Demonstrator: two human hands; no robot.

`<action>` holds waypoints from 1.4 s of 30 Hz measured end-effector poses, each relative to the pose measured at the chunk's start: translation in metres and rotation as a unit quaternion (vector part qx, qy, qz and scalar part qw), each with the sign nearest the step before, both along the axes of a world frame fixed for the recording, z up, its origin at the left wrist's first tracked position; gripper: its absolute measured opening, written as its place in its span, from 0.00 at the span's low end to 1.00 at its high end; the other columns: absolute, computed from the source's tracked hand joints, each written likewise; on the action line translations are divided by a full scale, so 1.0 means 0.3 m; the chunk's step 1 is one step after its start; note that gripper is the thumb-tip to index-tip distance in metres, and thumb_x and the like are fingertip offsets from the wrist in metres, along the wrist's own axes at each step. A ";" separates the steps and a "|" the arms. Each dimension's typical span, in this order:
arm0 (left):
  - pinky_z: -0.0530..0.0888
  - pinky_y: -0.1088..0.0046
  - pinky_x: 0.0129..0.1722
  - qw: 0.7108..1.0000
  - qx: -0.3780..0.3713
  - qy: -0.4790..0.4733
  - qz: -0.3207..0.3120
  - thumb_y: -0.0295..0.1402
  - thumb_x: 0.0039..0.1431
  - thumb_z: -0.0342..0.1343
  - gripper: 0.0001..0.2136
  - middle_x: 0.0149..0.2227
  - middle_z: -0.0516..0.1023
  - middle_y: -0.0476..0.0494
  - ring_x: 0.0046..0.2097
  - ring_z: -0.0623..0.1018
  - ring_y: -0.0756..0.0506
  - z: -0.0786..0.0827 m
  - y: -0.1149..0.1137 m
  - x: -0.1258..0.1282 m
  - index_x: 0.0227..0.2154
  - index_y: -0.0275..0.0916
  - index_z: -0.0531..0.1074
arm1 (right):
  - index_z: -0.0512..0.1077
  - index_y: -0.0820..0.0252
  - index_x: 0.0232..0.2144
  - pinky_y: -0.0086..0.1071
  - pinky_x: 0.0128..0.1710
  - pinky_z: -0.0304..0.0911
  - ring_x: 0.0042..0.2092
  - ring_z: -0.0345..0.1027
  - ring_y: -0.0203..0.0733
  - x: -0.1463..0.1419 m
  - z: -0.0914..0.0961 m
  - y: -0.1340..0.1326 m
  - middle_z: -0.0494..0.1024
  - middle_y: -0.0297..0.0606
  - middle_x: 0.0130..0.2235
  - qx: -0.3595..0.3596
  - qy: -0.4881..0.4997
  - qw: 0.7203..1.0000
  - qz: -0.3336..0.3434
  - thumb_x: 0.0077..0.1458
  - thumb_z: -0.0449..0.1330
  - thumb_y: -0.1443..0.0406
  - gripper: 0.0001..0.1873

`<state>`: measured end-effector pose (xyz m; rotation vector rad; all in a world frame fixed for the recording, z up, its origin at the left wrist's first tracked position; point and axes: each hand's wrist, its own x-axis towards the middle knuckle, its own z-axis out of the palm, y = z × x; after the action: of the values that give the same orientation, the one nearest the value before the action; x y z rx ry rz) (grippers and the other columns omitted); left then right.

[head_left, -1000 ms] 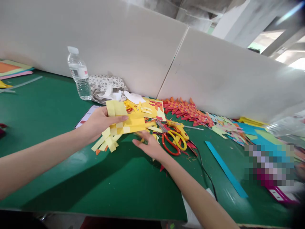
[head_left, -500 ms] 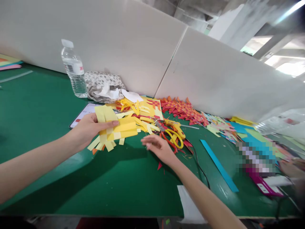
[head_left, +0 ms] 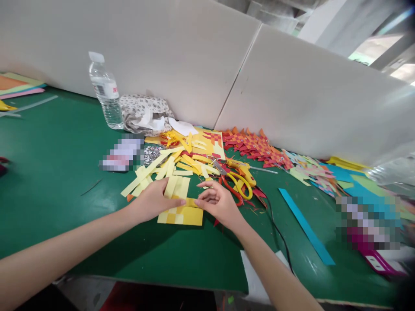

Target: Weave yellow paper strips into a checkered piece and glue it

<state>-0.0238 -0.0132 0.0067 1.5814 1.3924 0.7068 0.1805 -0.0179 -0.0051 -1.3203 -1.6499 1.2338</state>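
A small piece of woven yellow paper (head_left: 180, 216), checkered in pale and deep yellow, lies at the table's front middle. My left hand (head_left: 151, 202) grips its left side, with the thumb on top of the weave. Opposite, my right hand (head_left: 222, 206) pinches the right end of a deep yellow strip in it, thumb against curled fingers. Both thumb tips nearly meet over that strip. Loose pale yellow paper strips (head_left: 139, 181) lie just behind my left hand. Scissors with yellow and orange handles (head_left: 241, 186) rest beyond my right hand.
A yellow glue gun (head_left: 244, 172) with a black cord lies by the scissors. Behind are red-orange woven paper fish (head_left: 254, 147), a water bottle (head_left: 105, 95) and a patterned cloth (head_left: 147, 110). A blue strip (head_left: 306, 224) and a magenta power strip (head_left: 379, 259) lie to the right.
The woven yellow paper has come down and right, from raised in my left hand to the front of the table. My right hand, empty before, has closed on its strip.
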 end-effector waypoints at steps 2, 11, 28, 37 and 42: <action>0.74 0.66 0.36 0.995 0.084 0.061 -0.013 0.40 0.45 0.60 0.24 0.40 0.77 0.42 0.40 0.77 0.40 0.004 -0.005 -0.003 0.46 0.39 0.67 | 0.66 0.57 0.39 0.29 0.31 0.65 0.28 0.68 0.34 0.001 -0.009 0.000 0.74 0.32 0.28 0.000 -0.006 1.000 0.004 0.41 0.65 0.62 0.20; 0.71 0.65 0.48 0.876 0.415 0.246 -0.024 0.27 0.60 0.45 0.10 0.45 0.74 0.41 0.48 0.73 0.44 -0.034 -0.204 -0.018 0.41 0.38 0.68 | 0.67 0.57 0.37 0.29 0.29 0.66 0.26 0.68 0.33 -0.016 -0.012 -0.003 0.74 0.31 0.26 0.022 -0.048 0.999 -0.004 0.42 0.63 0.64 0.16; 0.74 0.66 0.45 0.910 0.338 0.219 -0.094 0.31 0.58 0.50 0.08 0.45 0.76 0.48 0.45 0.76 0.46 -0.120 -0.209 -0.026 0.38 0.43 0.73 | 0.75 0.60 0.27 0.26 0.25 0.60 0.24 0.61 0.30 -0.031 -0.004 -0.017 0.71 0.33 0.26 0.173 -0.212 0.961 0.042 0.49 0.59 0.66 0.05; 0.74 0.66 0.46 0.842 0.446 0.265 -0.150 0.27 0.62 0.42 0.14 0.43 0.78 0.43 0.46 0.76 0.45 -0.130 -0.211 -0.039 0.42 0.36 0.72 | 0.74 0.58 0.28 0.28 0.31 0.60 0.30 0.62 0.33 -0.046 -0.011 -0.011 0.69 0.33 0.29 0.175 -0.246 0.951 0.065 0.50 0.59 0.65 0.04; 0.75 0.66 0.45 0.828 0.467 0.273 -0.146 0.26 0.62 0.43 0.13 0.42 0.78 0.41 0.45 0.76 0.44 -0.123 -0.211 -0.034 0.41 0.35 0.73 | 0.73 0.58 0.28 0.29 0.33 0.60 0.32 0.63 0.34 -0.048 -0.010 -0.014 0.70 0.33 0.29 0.175 -0.255 0.948 0.069 0.50 0.59 0.67 0.02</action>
<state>-0.0339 -0.0766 -0.0303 2.8902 1.1620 0.8371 0.1659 -0.0221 -0.0082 -1.3809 -2.2328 0.6440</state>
